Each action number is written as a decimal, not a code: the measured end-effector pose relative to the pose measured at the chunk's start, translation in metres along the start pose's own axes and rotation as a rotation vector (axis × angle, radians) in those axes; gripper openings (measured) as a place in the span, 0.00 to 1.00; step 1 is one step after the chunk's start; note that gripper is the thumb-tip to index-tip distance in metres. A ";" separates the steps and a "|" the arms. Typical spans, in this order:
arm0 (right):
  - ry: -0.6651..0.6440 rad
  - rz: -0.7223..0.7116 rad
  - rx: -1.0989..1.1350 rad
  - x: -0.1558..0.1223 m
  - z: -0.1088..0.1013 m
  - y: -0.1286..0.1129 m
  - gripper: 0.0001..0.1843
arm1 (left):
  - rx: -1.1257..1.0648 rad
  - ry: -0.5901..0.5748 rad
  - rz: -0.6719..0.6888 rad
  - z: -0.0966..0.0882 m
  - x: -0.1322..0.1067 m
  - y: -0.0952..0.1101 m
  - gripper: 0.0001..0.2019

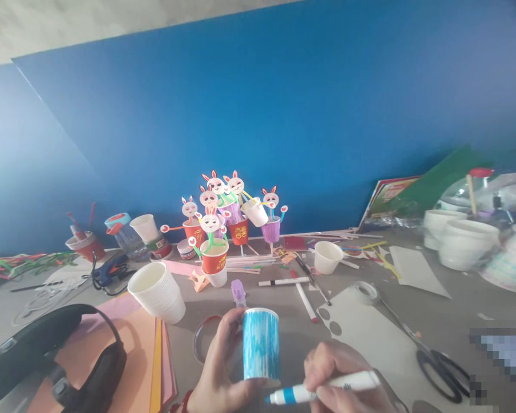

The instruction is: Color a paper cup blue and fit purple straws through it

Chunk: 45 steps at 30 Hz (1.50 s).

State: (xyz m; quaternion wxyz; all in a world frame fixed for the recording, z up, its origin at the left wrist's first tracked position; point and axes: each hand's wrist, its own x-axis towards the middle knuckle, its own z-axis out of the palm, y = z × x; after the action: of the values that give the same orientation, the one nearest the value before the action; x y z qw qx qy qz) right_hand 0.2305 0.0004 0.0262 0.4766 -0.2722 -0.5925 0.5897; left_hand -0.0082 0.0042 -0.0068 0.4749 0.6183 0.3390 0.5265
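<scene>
The person's left hand gripped a round paper cup streaked blue over white, held over the grey counter; the right hand clasped a white marker with a blue band — its blue tip just below the cup's lower edge; beyond, rabbit-faced paper-cup figures stood before a blue wall.

You have a paper cup in your left hand, its side streaked blue with white showing through. Your right hand holds a white marker with a blue band, tilted slightly, its tip pointing left near the cup's lower end.
</scene>
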 end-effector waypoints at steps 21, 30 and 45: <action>0.022 0.102 0.050 0.000 -0.004 -0.003 0.18 | -0.020 -0.003 0.027 0.001 0.001 0.003 0.36; -0.022 0.093 0.150 -0.001 -0.002 0.001 0.16 | -0.111 0.003 0.010 0.003 0.003 0.009 0.35; 0.006 0.062 0.114 0.001 -0.002 -0.003 0.15 | -0.128 0.033 0.037 0.006 0.003 0.011 0.36</action>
State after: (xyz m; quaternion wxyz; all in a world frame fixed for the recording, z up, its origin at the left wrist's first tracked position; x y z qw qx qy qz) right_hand 0.2323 0.0016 0.0294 0.4745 -0.2645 -0.5480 0.6361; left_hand -0.0024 0.0020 0.0045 0.4983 0.5840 0.3009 0.5658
